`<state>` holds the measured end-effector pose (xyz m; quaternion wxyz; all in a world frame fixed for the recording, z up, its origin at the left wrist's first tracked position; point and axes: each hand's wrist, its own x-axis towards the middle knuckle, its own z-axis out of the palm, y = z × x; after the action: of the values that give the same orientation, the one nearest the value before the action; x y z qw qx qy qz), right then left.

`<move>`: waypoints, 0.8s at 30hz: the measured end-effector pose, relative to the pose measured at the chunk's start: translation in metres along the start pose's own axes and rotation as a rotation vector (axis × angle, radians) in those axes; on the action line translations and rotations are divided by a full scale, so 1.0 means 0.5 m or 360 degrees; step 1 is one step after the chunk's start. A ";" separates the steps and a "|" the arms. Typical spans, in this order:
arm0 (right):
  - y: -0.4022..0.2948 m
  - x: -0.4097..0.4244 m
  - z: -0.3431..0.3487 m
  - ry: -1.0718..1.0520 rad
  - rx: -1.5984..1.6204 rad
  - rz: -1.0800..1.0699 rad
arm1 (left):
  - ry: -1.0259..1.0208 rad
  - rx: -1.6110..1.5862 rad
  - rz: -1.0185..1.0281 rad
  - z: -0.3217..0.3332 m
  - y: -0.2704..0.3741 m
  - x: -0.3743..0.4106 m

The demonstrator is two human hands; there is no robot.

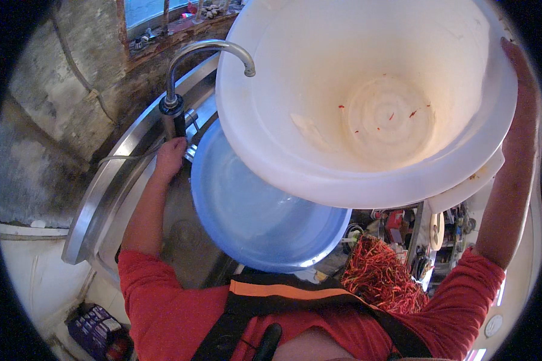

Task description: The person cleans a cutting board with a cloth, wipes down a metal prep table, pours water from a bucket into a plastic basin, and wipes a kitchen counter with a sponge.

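Note:
A large white plastic tub [388, 122], with a few small red bits on its inner bottom, is tilted so that its mouth faces me. My right hand [515, 52] grips the tub's rim at the upper right. At the left, my left hand [171, 153] is at the base of a curved metal faucet [171, 104]; its fingers are partly hidden, so their hold cannot be made out. The faucet's spout overlaps the tub's left rim in view. Below the tub lies a round blue plastic basin [253, 216], partly covered by it.
A metal sink [185, 243] with a raised steel edge [126, 144] runs along the left wall. Many red chili peppers [379, 275] are heaped at the lower right, near cluttered shelves. A barred window [162, 22] is at the upper left. A purple package [95, 327] sits at the lower left.

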<state>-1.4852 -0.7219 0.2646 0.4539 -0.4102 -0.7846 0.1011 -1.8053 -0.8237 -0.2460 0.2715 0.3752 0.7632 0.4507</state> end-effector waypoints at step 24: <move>0.002 -0.053 0.039 0.0074 0.0113 -0.0054 | -0.0278 0.1112 0.0404 0.095 -0.099 0.033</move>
<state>-1.4933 -0.7364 0.2364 0.4880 -0.3827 -0.7765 0.1117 -1.7951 -0.8025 -0.3125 0.1333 0.5735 0.7923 0.1598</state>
